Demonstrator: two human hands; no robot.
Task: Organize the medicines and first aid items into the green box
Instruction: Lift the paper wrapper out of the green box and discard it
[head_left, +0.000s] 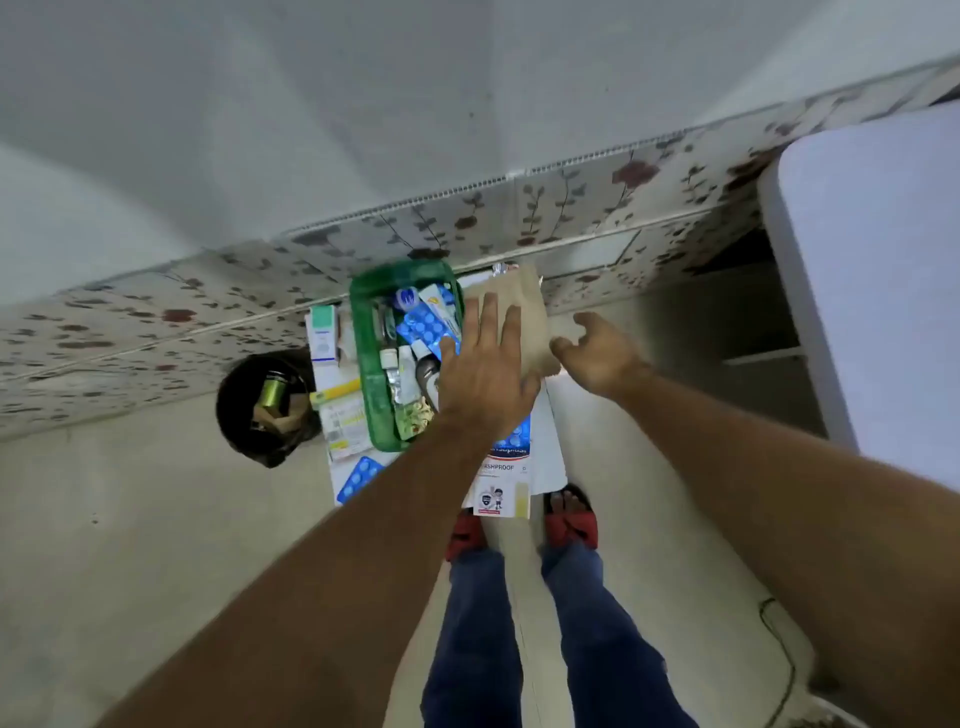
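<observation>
The green box (370, 374) stands on a small white table (553, 447) by the wall, with blue blister packs (423, 326), tubes and small bottles inside. My left hand (485, 369) is spread flat over the box's right edge and a brown paper bag (530, 312), fingers apart, gripping nothing. My right hand (597, 351) hovers just right of the bag with loosely curled, parted fingers, its thumb near the bag's lower corner. Medicine cartons (332, 374) lie left of the box. A blue blister strip (358, 478) and a plaster box marked "WASHPROOF" (498, 478) lie at the near edge.
A black waste bin (265, 408) with a green can and scraps stands on the floor left of the table. A white appliance or cabinet (872, 280) fills the right side. My legs in jeans and red sandals (569, 525) are below the table. A floral tiled skirting runs along the wall.
</observation>
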